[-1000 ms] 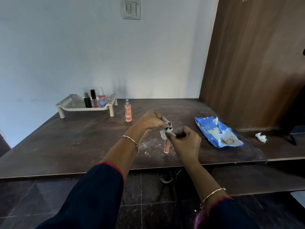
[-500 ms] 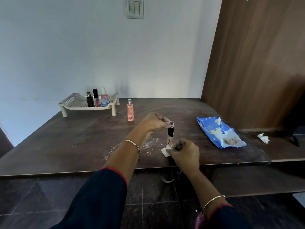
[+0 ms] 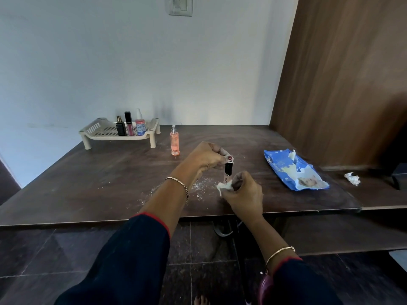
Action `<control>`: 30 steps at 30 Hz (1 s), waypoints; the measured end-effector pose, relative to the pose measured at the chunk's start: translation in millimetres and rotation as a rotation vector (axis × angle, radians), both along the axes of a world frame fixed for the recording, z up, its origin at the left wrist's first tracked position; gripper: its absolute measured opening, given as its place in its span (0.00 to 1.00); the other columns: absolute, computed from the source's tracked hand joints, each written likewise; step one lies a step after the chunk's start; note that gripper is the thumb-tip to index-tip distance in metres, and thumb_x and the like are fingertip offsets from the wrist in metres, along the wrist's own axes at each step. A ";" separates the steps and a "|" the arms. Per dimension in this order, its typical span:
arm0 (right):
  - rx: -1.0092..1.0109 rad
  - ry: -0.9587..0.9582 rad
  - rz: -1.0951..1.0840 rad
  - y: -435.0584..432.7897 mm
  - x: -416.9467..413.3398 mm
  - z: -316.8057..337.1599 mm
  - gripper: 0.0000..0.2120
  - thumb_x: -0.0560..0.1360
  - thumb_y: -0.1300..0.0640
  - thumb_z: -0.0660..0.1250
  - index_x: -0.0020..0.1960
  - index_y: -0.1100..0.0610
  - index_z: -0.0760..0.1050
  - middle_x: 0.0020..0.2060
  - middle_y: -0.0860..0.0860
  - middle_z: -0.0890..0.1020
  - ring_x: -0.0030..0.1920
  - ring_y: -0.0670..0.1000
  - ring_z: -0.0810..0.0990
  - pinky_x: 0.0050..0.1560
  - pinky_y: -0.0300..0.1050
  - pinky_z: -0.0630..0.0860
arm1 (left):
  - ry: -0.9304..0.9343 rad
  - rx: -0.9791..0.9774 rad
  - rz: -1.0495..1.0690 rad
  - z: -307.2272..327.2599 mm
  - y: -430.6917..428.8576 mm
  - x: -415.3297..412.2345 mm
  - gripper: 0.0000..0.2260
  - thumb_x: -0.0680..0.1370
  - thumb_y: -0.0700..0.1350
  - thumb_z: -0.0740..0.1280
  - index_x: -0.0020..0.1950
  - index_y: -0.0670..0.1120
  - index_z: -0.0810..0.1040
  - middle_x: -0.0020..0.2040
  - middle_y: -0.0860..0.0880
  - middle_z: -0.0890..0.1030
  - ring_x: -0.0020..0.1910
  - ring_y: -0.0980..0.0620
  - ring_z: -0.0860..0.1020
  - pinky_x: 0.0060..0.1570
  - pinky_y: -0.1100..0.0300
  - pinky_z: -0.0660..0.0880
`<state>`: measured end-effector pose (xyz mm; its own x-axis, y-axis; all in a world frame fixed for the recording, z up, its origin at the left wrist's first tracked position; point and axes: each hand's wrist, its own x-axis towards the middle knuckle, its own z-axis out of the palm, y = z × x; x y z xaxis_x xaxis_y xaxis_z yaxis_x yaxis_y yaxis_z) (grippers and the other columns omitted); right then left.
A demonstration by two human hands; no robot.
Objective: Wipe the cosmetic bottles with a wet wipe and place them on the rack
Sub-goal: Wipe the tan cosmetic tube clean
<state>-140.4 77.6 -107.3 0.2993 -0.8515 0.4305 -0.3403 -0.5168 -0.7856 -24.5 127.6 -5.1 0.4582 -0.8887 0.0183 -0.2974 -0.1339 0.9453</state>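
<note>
Cosmetic tube (image 3: 228, 170): slim, black cap over a pale pink body, held upright at centre frame, above the near part of the dark brown surface (image 3: 88, 183).

Left hand (image 3: 207, 158): fingers clamped together on the top of the cap, pinching it from above. A thin bracelet sits on the wrist.

Right hand (image 3: 244, 192): fingers curled closed around a white wet wipe (image 3: 223, 187), which is pressed against the lower body of the tube. A bangle sits on the wrist.

White specks (image 3: 198, 186) lie scattered on the surface just left of the tube.

Rack (image 3: 92, 128): cream, perforated, on short legs, at the far left of the surface against the wall. Three items stand upright in it side by side:
- black bottle (image 3: 120, 127) with a gold neck
- lip gloss tube (image 3: 128, 124) with a black cap
- pink-labelled spray bottle (image 3: 140, 124)

Orange spray bottle (image 3: 174, 142): upright on the surface, just right of the rack, apart from it.

Blue wipes pack (image 3: 295, 170): flat on the surface at right of centre, with a wipe protruding from its top opening.

Crumpled wipe (image 3: 352, 178): far right, well apart from the pack.
</note>
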 end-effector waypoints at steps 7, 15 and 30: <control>-0.007 0.025 -0.048 2.3 6.5 -2.2 0.15 0.62 0.51 0.77 0.36 0.53 0.71 0.31 0.47 0.80 0.37 0.52 0.80 0.41 0.48 0.76 | -0.418 0.000 0.175 -7.6 6.8 -8.1 0.05 0.70 0.53 0.71 0.38 0.53 0.84 0.32 0.58 0.82 0.37 0.56 0.79 0.41 0.60 0.72; 0.068 -0.027 -0.019 2.8 2.2 -2.7 0.15 0.60 0.54 0.80 0.36 0.54 0.73 0.30 0.46 0.79 0.34 0.48 0.78 0.38 0.43 0.72 | -0.556 0.078 0.134 1.8 6.7 -7.3 0.06 0.66 0.49 0.76 0.32 0.56 0.82 0.28 0.67 0.78 0.42 0.61 0.81 0.55 0.50 0.77; 0.102 -0.130 0.142 -12.2 2.7 15.0 0.15 0.60 0.58 0.81 0.35 0.54 0.74 0.29 0.45 0.78 0.27 0.39 0.74 0.31 0.26 0.69 | -0.453 -0.046 -0.154 -6.6 11.0 14.4 0.10 0.72 0.32 0.69 0.50 0.42 0.83 0.54 0.50 0.83 0.56 0.59 0.80 0.58 0.69 0.73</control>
<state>-137.7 65.4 -92.3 0.3668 -0.8458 0.3874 -0.1618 -0.4680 -0.8688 -10.1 138.6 -11.7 0.2582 -0.9390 0.2271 -0.6941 -0.0168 0.7197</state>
